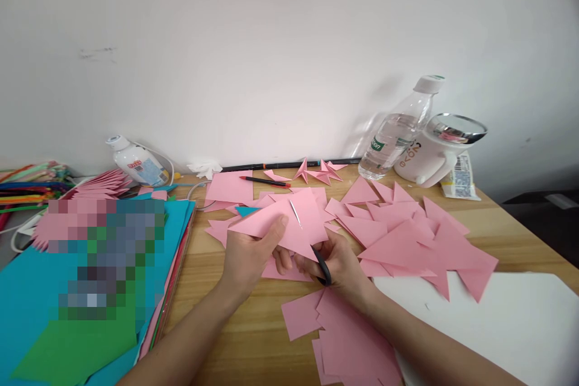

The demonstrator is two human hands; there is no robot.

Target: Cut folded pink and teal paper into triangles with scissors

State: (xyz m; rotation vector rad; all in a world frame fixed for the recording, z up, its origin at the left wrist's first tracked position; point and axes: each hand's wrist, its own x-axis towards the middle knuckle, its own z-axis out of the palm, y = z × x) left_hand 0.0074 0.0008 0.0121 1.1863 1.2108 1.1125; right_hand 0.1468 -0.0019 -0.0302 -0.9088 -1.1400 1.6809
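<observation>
My left hand (pixel 256 250) grips a sheet of pink paper (pixel 266 217), its thumb lying on top and the fingers beneath. In my right hand (pixel 341 262) is a pair of scissors (pixel 324 265) with a black handle. One metal blade shows above the paper, and the other is hidden under it. The blades point away from me, across the sheet. Beneath and around both hands lie more pink pieces; a heap of cut pink triangles (pixel 398 229) spreads to the right, and pink squares (pixel 353 338) lie nearer me.
Against the wall stand a water bottle (pixel 393 132), a white mug (pixel 429 154) and a small white bottle (pixel 138 160). A red and black pen (pixel 265 181) lies near folded pink pieces (pixel 319 174). Blue sheets (pixel 27 289) are stacked at left, a white board (pixel 488 325) at right.
</observation>
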